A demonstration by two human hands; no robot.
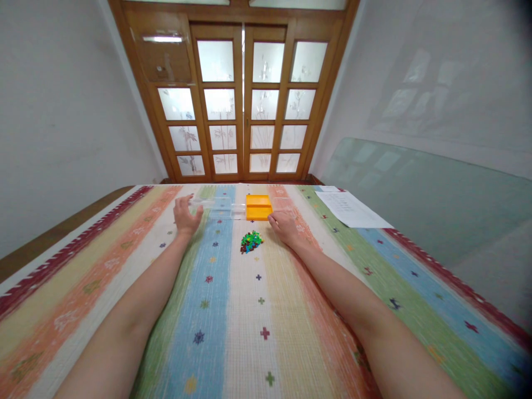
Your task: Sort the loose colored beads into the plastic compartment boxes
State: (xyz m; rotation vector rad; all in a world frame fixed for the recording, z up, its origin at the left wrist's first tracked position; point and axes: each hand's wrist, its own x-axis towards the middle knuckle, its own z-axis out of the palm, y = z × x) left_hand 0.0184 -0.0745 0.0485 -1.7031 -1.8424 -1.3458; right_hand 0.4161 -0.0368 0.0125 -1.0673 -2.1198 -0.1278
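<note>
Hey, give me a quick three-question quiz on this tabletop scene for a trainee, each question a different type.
1. True or false: the pile of small coloured pieces lies nearer the person than the orange tray.
2. What does the left hand touch? A) the clear container B) the orange tray C) the pile of small coloured pieces
3. Fill in: the sheet of paper lies to the ___ of the right hand.

Key: 1 true; 2 A; 3 right.

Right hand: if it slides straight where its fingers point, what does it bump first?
Probably the orange tray: the right hand points at its near corner, almost touching it.
</note>
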